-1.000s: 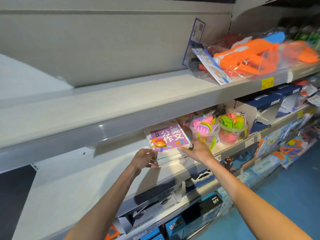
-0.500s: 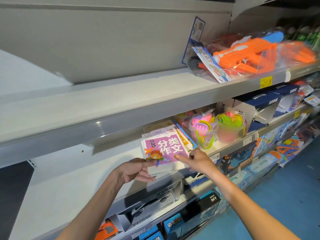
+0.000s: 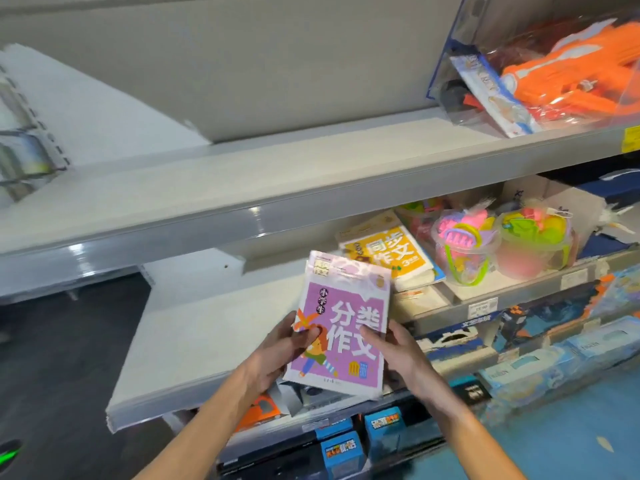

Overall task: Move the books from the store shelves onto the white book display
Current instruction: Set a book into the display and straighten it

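Purple book (image 3: pixel 341 327), cartoon child cover, gripped by both hands

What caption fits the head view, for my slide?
Both hands hold a purple book off the shelf.

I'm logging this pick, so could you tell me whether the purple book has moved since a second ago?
Yes. The purple book has come off the shelf, toward the person, uncovering the yellow book.

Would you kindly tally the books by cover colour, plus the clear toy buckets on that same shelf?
Purple books: 1, purple book, held by the left hand and right hand
Yellow books: 1, yellow book, on the shelf
Clear toy buckets: 2, and
Total: 4
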A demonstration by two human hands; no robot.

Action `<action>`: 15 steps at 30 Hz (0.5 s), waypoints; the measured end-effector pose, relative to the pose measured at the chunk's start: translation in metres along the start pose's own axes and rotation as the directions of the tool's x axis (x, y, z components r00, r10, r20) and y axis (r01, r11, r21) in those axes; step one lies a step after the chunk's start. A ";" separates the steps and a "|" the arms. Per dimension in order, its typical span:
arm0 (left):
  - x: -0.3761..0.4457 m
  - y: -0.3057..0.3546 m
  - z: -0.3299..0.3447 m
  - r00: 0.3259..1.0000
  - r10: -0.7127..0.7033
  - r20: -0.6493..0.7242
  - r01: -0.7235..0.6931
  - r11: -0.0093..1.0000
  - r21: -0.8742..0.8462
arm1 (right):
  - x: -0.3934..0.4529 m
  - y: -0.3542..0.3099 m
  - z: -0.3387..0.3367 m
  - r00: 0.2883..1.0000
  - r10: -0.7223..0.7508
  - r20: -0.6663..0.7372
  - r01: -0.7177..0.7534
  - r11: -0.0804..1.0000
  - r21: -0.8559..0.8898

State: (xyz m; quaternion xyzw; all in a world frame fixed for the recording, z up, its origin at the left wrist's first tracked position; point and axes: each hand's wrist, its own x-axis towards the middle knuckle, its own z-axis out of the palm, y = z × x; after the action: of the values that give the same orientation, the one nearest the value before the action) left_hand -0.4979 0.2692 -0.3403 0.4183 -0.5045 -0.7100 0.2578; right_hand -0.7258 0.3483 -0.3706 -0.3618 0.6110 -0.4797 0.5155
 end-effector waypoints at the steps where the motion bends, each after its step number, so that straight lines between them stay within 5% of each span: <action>1: -0.011 -0.004 -0.005 0.999 0.003 -0.032 -0.003 1.000 0.007 | -0.002 0.007 0.012 1.000 -0.013 0.028 0.011 0.999 0.053; 5: -0.054 -0.019 -0.041 0.985 0.007 -0.172 0.014 0.992 0.123 | -0.014 0.026 0.063 0.986 -0.033 0.165 0.007 0.988 0.157; 15: -0.162 -0.037 -0.165 0.956 -0.052 -0.290 0.061 0.998 0.020 | -0.031 0.030 0.215 0.959 0.005 0.285 -0.004 1.000 -0.001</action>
State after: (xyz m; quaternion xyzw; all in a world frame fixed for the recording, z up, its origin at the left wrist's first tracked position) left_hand -0.2716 0.3278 -0.3442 0.5354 -0.4592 -0.6411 0.3024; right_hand -0.5074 0.3396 -0.3921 -0.4258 0.5314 -0.4213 0.5990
